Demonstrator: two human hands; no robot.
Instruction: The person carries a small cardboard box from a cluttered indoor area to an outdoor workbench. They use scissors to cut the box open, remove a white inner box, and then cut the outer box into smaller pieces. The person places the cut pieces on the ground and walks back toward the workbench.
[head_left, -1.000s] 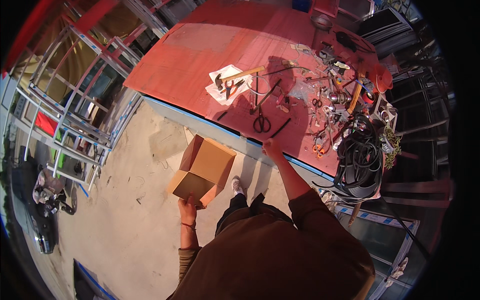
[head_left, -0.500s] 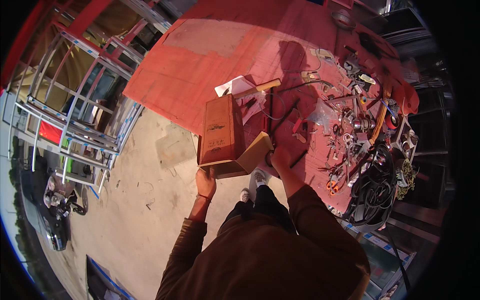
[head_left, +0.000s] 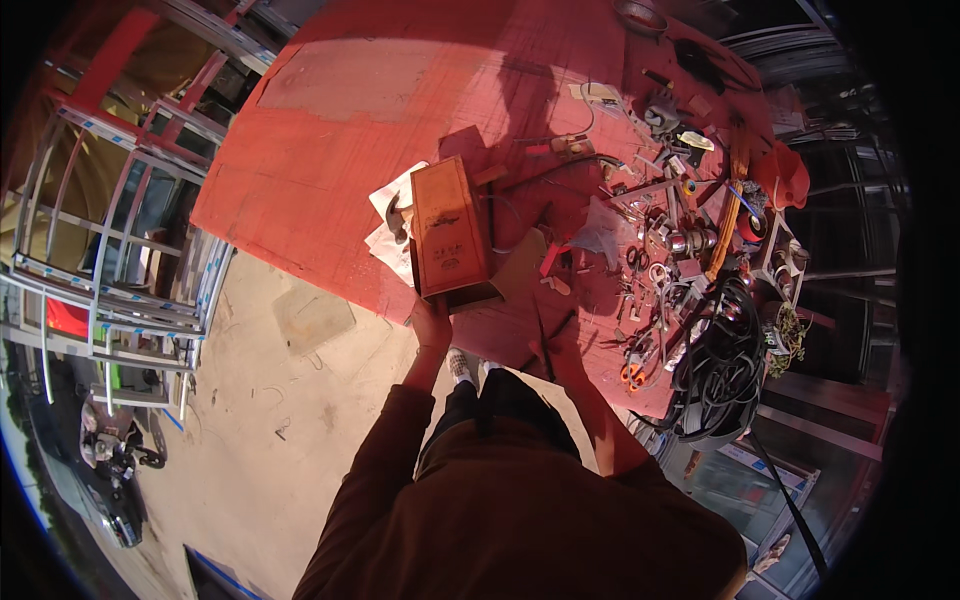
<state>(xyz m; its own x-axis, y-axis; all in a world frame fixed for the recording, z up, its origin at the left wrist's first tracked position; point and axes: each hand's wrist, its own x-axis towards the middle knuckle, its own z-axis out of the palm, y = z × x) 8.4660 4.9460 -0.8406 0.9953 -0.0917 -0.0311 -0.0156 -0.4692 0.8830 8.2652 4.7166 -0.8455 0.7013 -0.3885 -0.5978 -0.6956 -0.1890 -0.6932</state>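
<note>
In the head view, the left hand grips the cardboard box at its near end, above the red table; the right hand's grip I cannot tell. Held one-sided, the box could tip. The hammer obstructs its left side; black cables lie farther right.

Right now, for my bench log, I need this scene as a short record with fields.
Left hand: holds brown rectangular cardboard box by its near end
Right hand: near front edge of red flat-topped table; grip unclear
Left of box: dark claw hammer head over white paper
Farther right: tangled black cables; orange-handled scissors
</note>
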